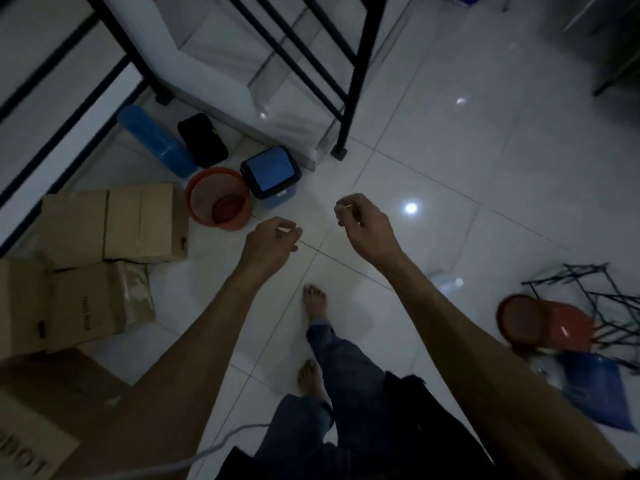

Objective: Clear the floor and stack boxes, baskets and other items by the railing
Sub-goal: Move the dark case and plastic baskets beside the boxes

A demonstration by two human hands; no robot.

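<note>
My left hand (273, 242) and my right hand (360, 220) reach out over the white tiled floor, apart from each other. The fingers of both are curled in and pinched. A pale sliver shows at each set of fingertips; I cannot tell what it is. Ahead and left of my left hand stands an orange mesh basket (218, 199), with a blue bin with a black rim (272, 174) beside it. Cardboard boxes (114, 223) are piled at the left. The black railing (353, 81) rises beyond them.
A blue roll (156, 140) and a black case (202, 140) lie near the railing foot. At the right are an orange tub (540, 322), a blue item (595, 386) and a black wire rack (588, 299). A white cable (207, 452) trails near my bare feet.
</note>
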